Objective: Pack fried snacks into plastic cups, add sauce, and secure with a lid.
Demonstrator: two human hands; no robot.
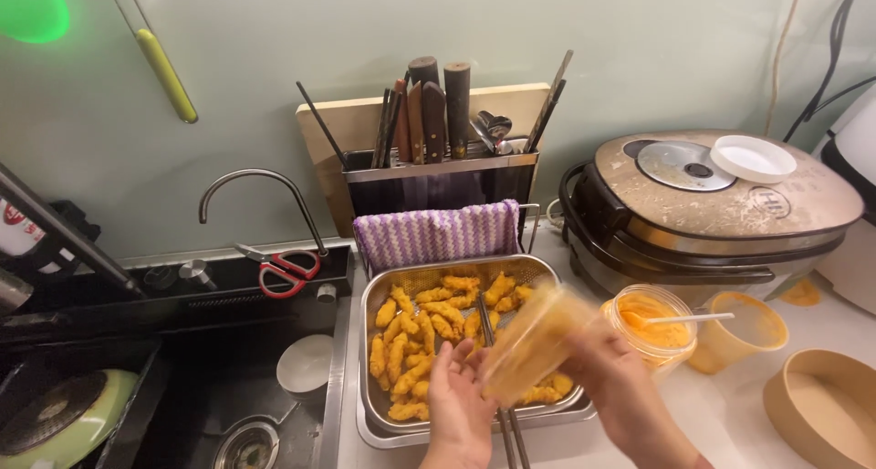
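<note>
Both hands meet over the front of a steel tray (374,296) full of golden fried strips (429,328). The right hand (616,378) grips a clear plastic tub (534,341), tilted and blurred, its mouth turned toward the left hand (456,391). That left hand is cupped open beside the tub, fingers spread at its lower edge; whether they touch it I cannot tell. Chopsticks (506,414) lie across the tray's front rim, running under the hands. Just right of the tray stands a cup (652,328) of orange paste with a white stick in it, and another cup (744,332) beyond. A rice cooker (721,204) sits behind them. A purple cloth (436,234) hangs over the knife rack (438,172). The sink (228,378) lies to the left, red scissors (287,270) on its ledge.
</note>
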